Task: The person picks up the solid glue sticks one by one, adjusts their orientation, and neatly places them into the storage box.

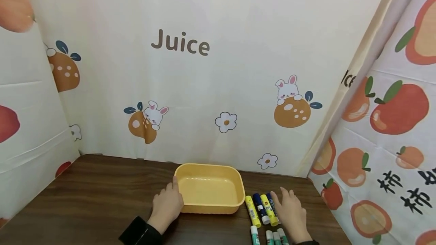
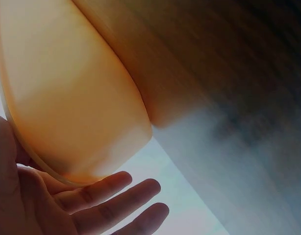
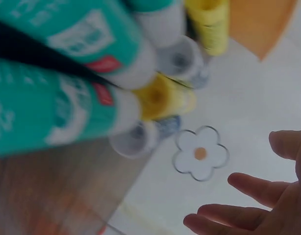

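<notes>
Glue sticks [image 1: 262, 209] lie in two rows on the brown table [image 1: 102, 192], at about 3 o'clock from the yellow tub [image 1: 209, 188]: yellow and dark blue ones in the far row, green ones [image 1: 272, 236] nearer the person. The right hand [image 1: 289, 209] rests on the far row's right end, fingers straight and slightly spread, gripping nothing. The left hand [image 1: 167, 204] lies flat against the tub's 9 o'clock wall, fingers relaxed and apart. Printed fruit-pattern sheets stand behind and to both sides.

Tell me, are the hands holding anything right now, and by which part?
Nothing is held. The left hand rests open against the yellow tub at its left rim; the right hand lies flat beside the glue sticks.
</notes>
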Action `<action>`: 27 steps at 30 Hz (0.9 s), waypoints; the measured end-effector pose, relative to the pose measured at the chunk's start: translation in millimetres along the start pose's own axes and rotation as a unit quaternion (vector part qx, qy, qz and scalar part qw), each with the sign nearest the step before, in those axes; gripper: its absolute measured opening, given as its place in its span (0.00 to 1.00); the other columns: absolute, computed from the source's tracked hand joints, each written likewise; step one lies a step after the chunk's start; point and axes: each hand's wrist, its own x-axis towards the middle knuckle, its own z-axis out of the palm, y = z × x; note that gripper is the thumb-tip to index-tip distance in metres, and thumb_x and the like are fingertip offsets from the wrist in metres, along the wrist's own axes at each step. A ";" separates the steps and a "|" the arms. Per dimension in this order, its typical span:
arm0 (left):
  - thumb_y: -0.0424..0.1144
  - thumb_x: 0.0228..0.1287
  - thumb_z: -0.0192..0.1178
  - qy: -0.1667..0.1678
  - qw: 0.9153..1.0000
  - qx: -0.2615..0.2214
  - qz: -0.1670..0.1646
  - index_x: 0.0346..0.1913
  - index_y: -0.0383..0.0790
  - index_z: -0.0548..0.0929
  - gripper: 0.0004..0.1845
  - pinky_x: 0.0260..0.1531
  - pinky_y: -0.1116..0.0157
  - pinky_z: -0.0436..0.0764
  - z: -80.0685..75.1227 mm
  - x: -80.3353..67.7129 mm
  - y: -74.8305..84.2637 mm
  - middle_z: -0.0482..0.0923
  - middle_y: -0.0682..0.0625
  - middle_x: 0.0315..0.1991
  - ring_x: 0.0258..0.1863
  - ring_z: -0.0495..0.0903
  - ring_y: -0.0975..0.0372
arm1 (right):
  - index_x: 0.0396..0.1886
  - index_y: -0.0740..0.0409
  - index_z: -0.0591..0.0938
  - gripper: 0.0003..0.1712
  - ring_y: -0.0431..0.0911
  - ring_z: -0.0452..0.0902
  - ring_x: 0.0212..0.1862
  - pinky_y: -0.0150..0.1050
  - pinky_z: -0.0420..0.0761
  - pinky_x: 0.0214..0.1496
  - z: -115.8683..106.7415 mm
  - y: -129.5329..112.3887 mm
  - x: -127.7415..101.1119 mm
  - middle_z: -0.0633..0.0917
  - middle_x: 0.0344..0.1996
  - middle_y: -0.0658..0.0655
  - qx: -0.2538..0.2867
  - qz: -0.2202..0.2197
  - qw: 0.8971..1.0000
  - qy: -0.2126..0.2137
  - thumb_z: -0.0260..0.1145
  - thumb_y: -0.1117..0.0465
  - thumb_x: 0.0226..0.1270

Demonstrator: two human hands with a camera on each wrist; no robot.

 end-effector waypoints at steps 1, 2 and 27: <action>0.38 0.64 0.49 -0.004 1.000 0.000 -0.002 0.66 0.23 0.61 0.30 0.35 0.48 0.76 -0.2 -0.2 -0.5 0.76 0.35 0.49 0.38 0.78 0.46 | 0.64 0.66 0.68 0.52 0.74 0.64 0.59 0.71 0.67 0.48 3.8 0.7 1.8 0.63 0.62 0.80 -0.001 0.000 1.000 -0.006 0.34 0.26 0.62; 0.38 0.64 0.49 -0.006 1.000 0.000 -0.002 0.66 0.23 0.61 0.30 0.35 0.48 0.76 -0.2 -0.5 -0.9 0.76 0.35 0.49 0.38 0.78 0.46 | 0.63 0.66 0.69 0.48 0.74 0.65 0.58 0.70 0.68 0.47 7.4 1.4 3.4 0.64 0.62 0.80 -0.002 0.001 1.000 -0.011 0.38 0.29 0.65; 0.37 0.64 0.49 0.002 1.000 -0.007 -0.002 0.65 0.24 0.62 0.30 0.34 0.49 0.77 2.0 0.7 0.1 0.75 0.35 0.50 0.38 0.78 0.47 | 0.36 0.69 0.80 0.10 0.47 0.76 0.28 0.42 0.73 0.28 25.4 7.0 25.4 0.83 0.28 0.60 -0.035 0.024 0.995 -0.088 0.63 0.64 0.59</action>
